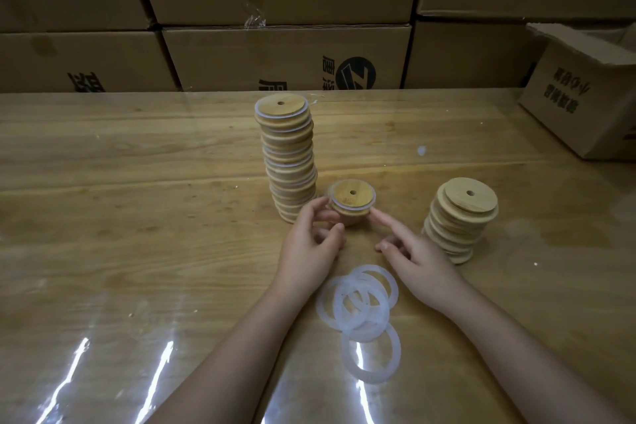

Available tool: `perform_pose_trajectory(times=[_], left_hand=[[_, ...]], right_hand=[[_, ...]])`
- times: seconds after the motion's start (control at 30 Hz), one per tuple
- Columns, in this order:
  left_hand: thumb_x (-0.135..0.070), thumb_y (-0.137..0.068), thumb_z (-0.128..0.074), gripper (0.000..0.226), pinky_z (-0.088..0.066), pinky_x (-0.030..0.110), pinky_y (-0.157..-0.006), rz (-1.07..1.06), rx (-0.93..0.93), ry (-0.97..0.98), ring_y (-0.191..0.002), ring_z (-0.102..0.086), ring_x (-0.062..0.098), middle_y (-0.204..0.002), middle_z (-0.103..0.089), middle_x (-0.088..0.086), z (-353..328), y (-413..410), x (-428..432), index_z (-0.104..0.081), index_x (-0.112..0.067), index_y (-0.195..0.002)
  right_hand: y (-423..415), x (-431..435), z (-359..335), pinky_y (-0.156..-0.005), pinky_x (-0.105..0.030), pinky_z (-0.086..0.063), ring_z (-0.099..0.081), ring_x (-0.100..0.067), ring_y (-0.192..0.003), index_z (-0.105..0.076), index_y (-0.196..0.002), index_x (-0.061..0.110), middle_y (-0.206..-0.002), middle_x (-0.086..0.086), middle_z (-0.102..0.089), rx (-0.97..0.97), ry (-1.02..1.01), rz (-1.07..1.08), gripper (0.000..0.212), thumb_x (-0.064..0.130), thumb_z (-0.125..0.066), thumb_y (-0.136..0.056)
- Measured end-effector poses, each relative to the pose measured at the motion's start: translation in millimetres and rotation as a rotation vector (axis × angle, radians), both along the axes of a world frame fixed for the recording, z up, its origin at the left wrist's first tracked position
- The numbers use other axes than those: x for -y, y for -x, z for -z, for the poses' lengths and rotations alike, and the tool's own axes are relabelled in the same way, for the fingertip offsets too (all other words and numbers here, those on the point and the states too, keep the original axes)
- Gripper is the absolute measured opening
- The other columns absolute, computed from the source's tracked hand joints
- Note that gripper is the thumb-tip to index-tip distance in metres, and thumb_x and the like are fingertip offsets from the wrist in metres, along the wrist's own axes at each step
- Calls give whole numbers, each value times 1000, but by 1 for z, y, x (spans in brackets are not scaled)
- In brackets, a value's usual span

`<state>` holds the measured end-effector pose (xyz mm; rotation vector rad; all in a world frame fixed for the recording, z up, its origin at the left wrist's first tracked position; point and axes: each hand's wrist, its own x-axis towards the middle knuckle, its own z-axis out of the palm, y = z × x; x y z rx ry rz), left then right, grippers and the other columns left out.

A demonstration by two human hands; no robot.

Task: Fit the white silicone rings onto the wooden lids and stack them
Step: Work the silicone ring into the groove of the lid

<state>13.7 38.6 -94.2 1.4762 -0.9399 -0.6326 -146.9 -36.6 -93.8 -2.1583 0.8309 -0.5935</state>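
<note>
Head view, wooden bench (137, 182) under a clear glossy film that showed glare streaks.

1 wooden lid (351, 197), a round disc with a small centre hole and a thin translucent white ring seated unevenly around its rim, sat between the 2 hands, just right of the tall stack's base. Whether it rested on the bench could not be told.

Left grip (309, 244): fingers and thumb curled against the lid's left and lower edge, pinching it.
Right grip (420, 258): relaxed and holding nothing, index finger straight with its tip touching the lid's right edge, thumb apart from it.

Tall stack (289, 155): ringed lids, white edges showing between the discs, column slightly crooked.
Short stack (461, 220), to the right: plain stepped wooden discs, loosely offset.

Silicone rings (361, 310): several flat, matte, translucent white hoops overlapping on the bench between the forearms.

Brown cardboard cartons (285, 55) were stacked behind; 1 open carton (581, 107) stood on the bench at far right.
</note>
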Motion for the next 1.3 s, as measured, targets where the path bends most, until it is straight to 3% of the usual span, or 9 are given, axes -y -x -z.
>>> perform_pose_trajectory(times=[0.1, 0.27, 0.43, 0.57, 0.67, 0.97, 1.07, 1.2, 1.3], left_hand=[[-5, -88, -60, 29, -54, 32, -70, -21, 135, 52, -75, -62, 12, -100, -63, -2, 0, 1, -3, -56, -29, -104], [-7, -85, -58, 24, -47, 16, -77, 135, 455, 142, -97, -58, 3, -104, -63, -3, 0, 3, -5, -68, -14, -105], [-10, -85, -57, 26, -44, 15, -88, 133, 433, 119, -109, -55, 0, -114, -62, -2, 0, 2, -4, -68, -11, -108], [-2, -87, -60, 21, -44, 11, -79, 103, 362, 87, -91, -59, 0, -102, -62, -5, 2, 1, -4, -68, -13, -102], [1, -86, -60, 19, -42, 8, -75, 72, 367, 94, -88, -59, 1, -99, -62, -4, 1, 2, -4, -69, -12, -97], [-12, -82, -58, 50, -52, 36, -86, 44, 695, -8, -114, -56, 15, -149, -29, -5, 5, 3, -3, -48, -17, -132], [-14, -83, -59, 41, -54, 36, -80, 18, 684, -9, -102, -59, 13, -140, -36, -4, 4, 5, -4, -53, -16, -124], [-15, -84, -61, 9, -48, 29, -68, -32, 623, -26, -73, -55, 6, -93, -56, -5, 3, 4, -5, -61, -19, -92], [-15, -86, -61, 14, -47, 33, -65, 25, 440, -86, -64, -56, 13, -69, -58, -6, 2, 0, -4, -58, -26, -79]], right_hand=[[-1, 0, 0, -77, -2, -32, -47, 11, -89, -29, -132, 52, -105, 29, -52, -50, 68, -36, 55, 14, -45, -95], [-4, 0, 1, -102, -26, -25, -29, 1, -126, -19, -144, 42, -145, 27, -29, -244, 239, -95, 60, 13, -40, -95], [-3, 0, 2, -100, -23, -22, -29, 2, -130, -24, -144, 39, -144, 28, -27, -200, 219, -79, 58, 13, -41, -94], [-3, -1, 1, -108, -34, -29, -41, 3, -124, -28, -142, 33, -149, 20, -21, -104, 142, -56, 56, 11, -44, -94], [-2, -1, 2, -113, -35, -20, -26, 1, -136, -18, -145, 37, -153, 22, -8, -160, 169, -55, 60, 15, -43, -95], [-5, -1, 5, -111, -23, -11, -14, 0, -140, -10, -147, 36, -154, 21, -6, -245, 256, -81, 63, 23, -43, -95], [-6, -1, 5, -115, -29, -19, -19, -1, -139, -16, -147, 30, -153, 14, -19, -158, 163, -24, 62, 27, -47, -94], [-16, -2, 4, -104, -24, -33, -40, -2, -126, -28, -144, 23, -144, 2, -40, 57, -45, 155, 60, 23, -56, -91], [-34, 2, 2, -107, -29, -31, -39, -15, -131, -30, -143, 19, -145, -3, -34, 77, 19, 218, 66, 25, -62, -86]])
